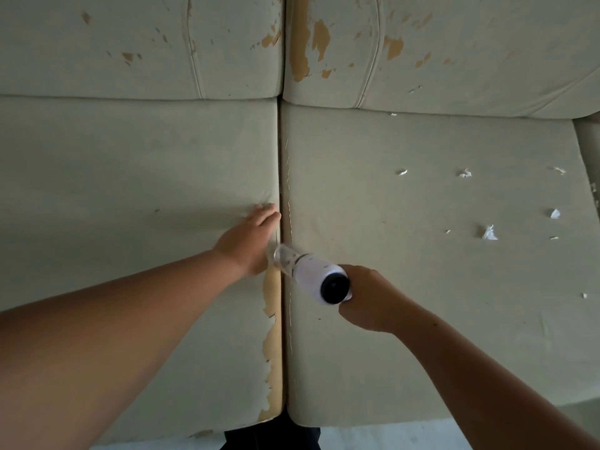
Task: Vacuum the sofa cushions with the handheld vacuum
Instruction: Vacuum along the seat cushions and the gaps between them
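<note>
Head view, looking down on a pale green sofa. Landmark taken: the seam (281, 222) between the two seat cushions.

Left seat cushion (130, 190): covering peeled along the edge beside the seam, tan backing exposed toward the front. Left hand (248, 240) laid flat on this cushion right against the seam, fingers (268, 212) extended and close together, gripping nothing, pressing the cushion edge down.

Handheld vacuum (311, 274): white body, black rear cap, clear front section. Lying tilted across the seam, clear nose directly over it and touching the heel of the left hand, rear end just right of it. Right hand (367, 298) closed around the rear of the body; fingers clamped on it, mostly hidden beneath.

Right seat cushion (406, 287): scattered white paper scraps (488, 233) well right of the seam, far from the vacuum nose.

Back cushions (454, 50) above the seam: worn, tan patches showing, heaviest beside the gap.
</note>
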